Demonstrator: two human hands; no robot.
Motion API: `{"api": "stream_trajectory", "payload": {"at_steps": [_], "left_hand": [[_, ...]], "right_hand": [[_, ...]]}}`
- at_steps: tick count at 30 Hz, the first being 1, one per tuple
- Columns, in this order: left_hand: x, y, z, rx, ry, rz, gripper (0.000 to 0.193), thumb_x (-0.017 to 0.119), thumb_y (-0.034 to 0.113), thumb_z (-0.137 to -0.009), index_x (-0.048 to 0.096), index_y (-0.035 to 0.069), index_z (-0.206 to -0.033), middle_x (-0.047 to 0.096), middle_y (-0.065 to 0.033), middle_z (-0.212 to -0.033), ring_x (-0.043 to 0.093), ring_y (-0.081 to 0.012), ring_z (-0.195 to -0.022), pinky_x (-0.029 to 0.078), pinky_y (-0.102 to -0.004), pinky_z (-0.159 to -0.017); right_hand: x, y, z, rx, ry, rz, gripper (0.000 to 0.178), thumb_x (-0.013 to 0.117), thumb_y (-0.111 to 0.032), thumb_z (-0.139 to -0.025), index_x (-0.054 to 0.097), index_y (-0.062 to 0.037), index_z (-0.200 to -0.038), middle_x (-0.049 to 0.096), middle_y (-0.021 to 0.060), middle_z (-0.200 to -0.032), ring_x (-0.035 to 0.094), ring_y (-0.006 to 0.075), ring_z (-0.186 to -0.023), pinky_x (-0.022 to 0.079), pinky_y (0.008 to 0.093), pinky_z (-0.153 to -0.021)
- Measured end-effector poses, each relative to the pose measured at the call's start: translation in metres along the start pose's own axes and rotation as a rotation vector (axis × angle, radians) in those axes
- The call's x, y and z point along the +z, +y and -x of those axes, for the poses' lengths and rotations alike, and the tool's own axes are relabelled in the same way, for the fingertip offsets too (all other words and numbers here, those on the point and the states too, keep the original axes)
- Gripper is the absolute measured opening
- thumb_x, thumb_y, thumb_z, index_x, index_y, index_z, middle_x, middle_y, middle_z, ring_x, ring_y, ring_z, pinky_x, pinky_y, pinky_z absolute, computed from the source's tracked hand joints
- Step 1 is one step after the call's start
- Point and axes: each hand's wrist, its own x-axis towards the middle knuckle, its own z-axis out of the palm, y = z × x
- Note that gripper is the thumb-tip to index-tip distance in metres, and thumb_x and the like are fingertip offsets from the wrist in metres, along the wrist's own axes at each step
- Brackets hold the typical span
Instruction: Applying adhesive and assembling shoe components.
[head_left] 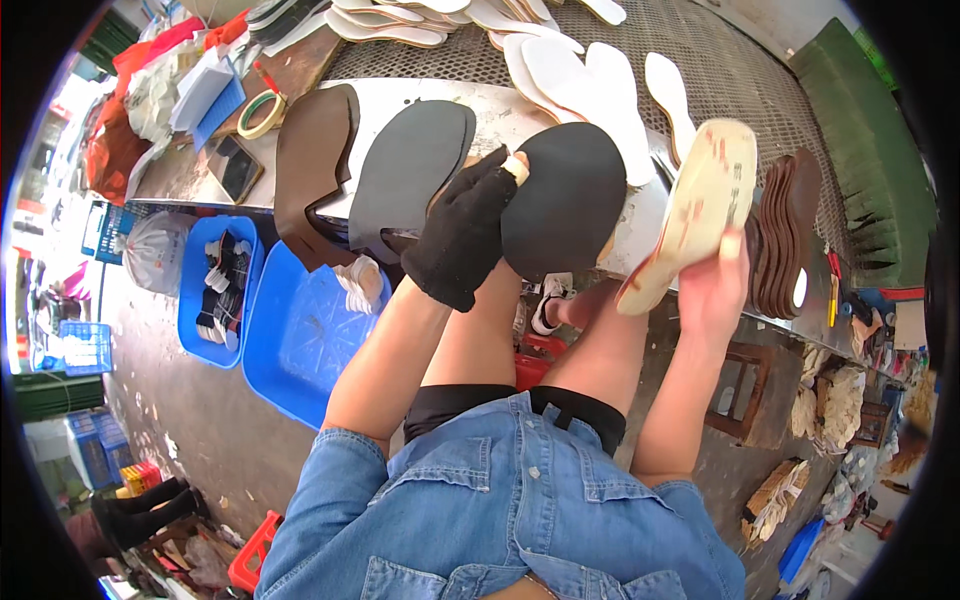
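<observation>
My left hand [455,240] wears a black glove with bare fingertips. It pinches a rounded black leather piece [563,200] between thumb and fingers, over the table's front edge. In my right hand [714,285] a pale insole [703,195] is gripped by its side, tilted upright, with reddish smears on its face. Dark grey leather pieces [405,165] lie on the table just left of my gloved hand. Farther left are brown leather pieces [312,150] hanging over the edge. Beside my right hand stands a row of brown insoles [785,235].
White insoles [610,105] lie on the table and on the mesh belt [440,65] behind it. A tape roll [262,115] sits at the left. Below the edge are two blue bins [300,335], one with insoles inside. A green curtain [865,150] hangs at the right.
</observation>
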Motion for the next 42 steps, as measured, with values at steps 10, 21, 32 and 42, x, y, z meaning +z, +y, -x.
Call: {"api": "stream_trajectory", "payload": {"at_steps": [10,21,32,42], "left_hand": [[0.024,0.001,0.010,0.019,0.011,0.047,0.030,0.055,0.023,-0.094,0.058,-0.001,-0.113,0.063,-0.0050,-0.096,0.059,-0.0093,-0.085,0.048,-0.0224,-0.071],[0.025,0.003,0.019,0.045,0.008,-0.003,0.030,0.053,0.022,-0.094,0.058,-0.001,-0.111,0.063,-0.0036,-0.088,0.059,-0.0083,-0.078,0.048,-0.0216,-0.065],[0.029,0.029,0.007,0.160,0.140,-0.084,0.039,0.054,0.020,-0.091,0.051,-0.006,-0.119,0.065,-0.0104,-0.095,0.064,-0.0145,-0.080,0.052,-0.0262,-0.066],[0.010,-0.022,0.013,0.050,-0.189,-0.312,0.042,0.056,0.021,-0.088,0.051,-0.001,-0.123,0.059,-0.0088,-0.110,0.055,-0.0112,-0.101,0.045,-0.0218,-0.085]], "right_hand": [[0.036,0.029,0.062,0.162,-0.105,0.096,0.026,0.059,-0.016,-0.091,0.052,0.0013,-0.108,0.061,0.0058,-0.103,0.055,0.0084,-0.094,0.043,0.0235,-0.084],[0.039,0.028,0.062,0.152,-0.097,0.115,0.024,0.059,-0.018,-0.091,0.052,0.0001,-0.104,0.062,0.0048,-0.100,0.055,0.0056,-0.089,0.042,0.0199,-0.079],[-0.002,0.056,0.069,0.326,-0.421,0.250,0.033,0.062,-0.013,-0.088,0.050,0.0022,-0.114,0.061,0.0072,-0.103,0.058,0.0118,-0.094,0.046,0.0252,-0.083],[0.019,0.025,0.050,0.229,-0.126,0.208,0.024,0.058,-0.020,-0.093,0.054,0.0010,-0.104,0.064,0.0059,-0.088,0.060,0.0066,-0.078,0.049,0.0205,-0.067]]}}
